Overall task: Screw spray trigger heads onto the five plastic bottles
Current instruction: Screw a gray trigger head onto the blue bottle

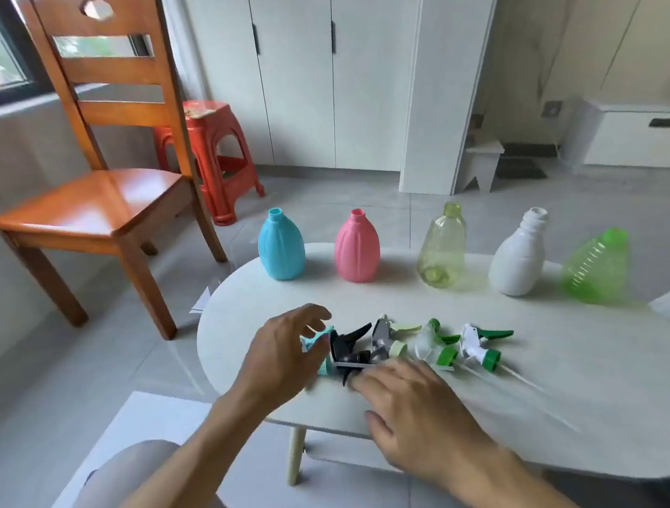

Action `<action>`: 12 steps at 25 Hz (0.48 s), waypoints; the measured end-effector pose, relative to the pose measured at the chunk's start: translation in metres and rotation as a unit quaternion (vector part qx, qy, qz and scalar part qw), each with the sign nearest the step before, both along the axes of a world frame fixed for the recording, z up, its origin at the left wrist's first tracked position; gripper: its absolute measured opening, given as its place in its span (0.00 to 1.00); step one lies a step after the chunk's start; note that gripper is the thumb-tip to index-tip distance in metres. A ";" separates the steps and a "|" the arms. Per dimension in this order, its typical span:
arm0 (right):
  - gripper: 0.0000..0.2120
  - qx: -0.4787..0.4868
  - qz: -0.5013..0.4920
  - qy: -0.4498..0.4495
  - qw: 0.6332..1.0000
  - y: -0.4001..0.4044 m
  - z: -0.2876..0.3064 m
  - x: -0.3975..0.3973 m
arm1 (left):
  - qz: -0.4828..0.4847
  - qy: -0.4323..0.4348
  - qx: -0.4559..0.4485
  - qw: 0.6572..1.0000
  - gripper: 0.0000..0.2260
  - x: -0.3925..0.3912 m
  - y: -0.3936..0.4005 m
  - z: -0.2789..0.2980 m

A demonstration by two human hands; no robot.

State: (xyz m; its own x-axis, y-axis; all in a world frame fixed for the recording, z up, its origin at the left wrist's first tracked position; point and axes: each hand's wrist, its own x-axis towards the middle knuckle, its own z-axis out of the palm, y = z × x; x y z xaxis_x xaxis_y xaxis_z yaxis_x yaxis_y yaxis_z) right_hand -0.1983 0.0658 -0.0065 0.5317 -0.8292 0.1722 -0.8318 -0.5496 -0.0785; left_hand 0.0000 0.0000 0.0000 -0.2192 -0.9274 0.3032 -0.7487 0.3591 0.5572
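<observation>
Five spray trigger heads lie in a loose row on the white worktop [585, 372], all unattached. The black trigger head [349, 345] serves as the landmark: just to its left lies the teal trigger head [321, 340], partly hidden; just to its right the grey trigger head [383, 337] with a pale green collar; further right the clear trigger head [433, 340] with green parts, then the white trigger head [479, 342] with a green lever and collar, its thin dip tube trailing toward the near right edge.

Behind the black trigger head, along the far edge of the worktop, stand five capless bottles: the blue bottle [281, 247] to the far left, the pink bottle [356, 248] almost straight behind, then rightward the pale yellow-green clear bottle [442, 248], the white bottle [519, 257] and the green ribbed bottle [595, 270].

The left hand [284, 358] hovers over the teal trigger head with fingers curled and spread, gripping nothing that can be seen. The right hand [416, 410] lies flat and open just in front of the black trigger head, fingertips touching or nearly touching it; which, I cannot tell.

Well beyond the bottles stand a wooden chair [108, 161] and a red stool [218, 158].
</observation>
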 end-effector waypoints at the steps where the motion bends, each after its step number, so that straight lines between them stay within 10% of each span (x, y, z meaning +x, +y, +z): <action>1: 0.13 -0.035 -0.002 0.027 0.999 -0.008 0.002 0.019 | 0.045 0.055 0.017 0.997 0.10 0.005 -0.007 0.001; 5: 0.19 -0.066 -0.024 0.185 0.980 -0.037 -0.004 0.080 | 0.132 0.100 0.048 0.985 0.11 0.012 -0.021 0.000; 12: 0.14 -0.029 -0.044 0.184 0.982 -0.051 -0.002 0.084 | 0.255 0.111 0.004 0.960 0.16 0.037 -0.081 -0.002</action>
